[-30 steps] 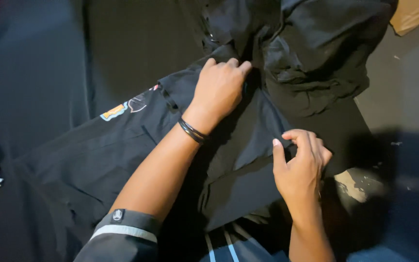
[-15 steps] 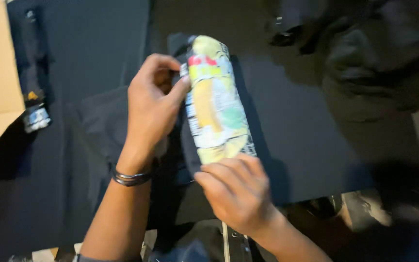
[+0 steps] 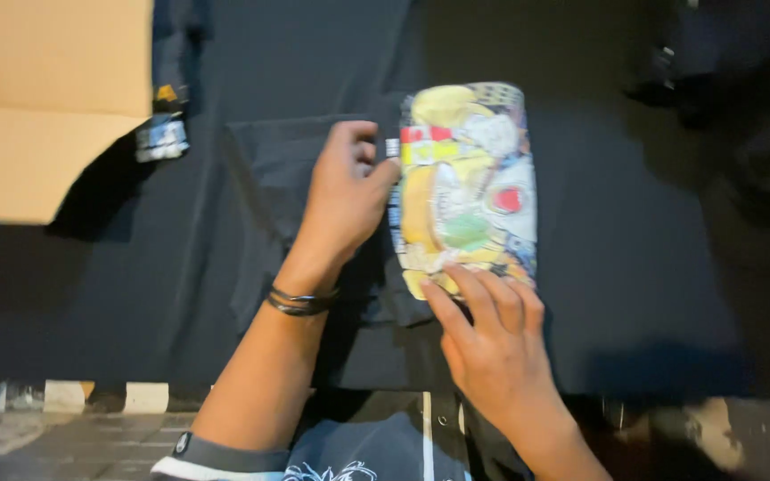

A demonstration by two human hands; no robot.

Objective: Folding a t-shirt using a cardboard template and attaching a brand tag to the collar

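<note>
Now both the left hand [image 3: 347, 194] and right hand [image 3: 492, 338] touch a colourful printed fold [image 3: 465, 183].

A single head-worn camera looks steeply down, close over the dark cloth-covered worktop [image 3: 634, 294]. The cardboard sheet [image 3: 46, 98] fills the upper left corner; the wearer's forearms enter from the bottom edge.

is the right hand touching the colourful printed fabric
Touching. The head view shows the right hand with fingertips pressed flat on the lower edge of the colourful printed fabric.
</note>
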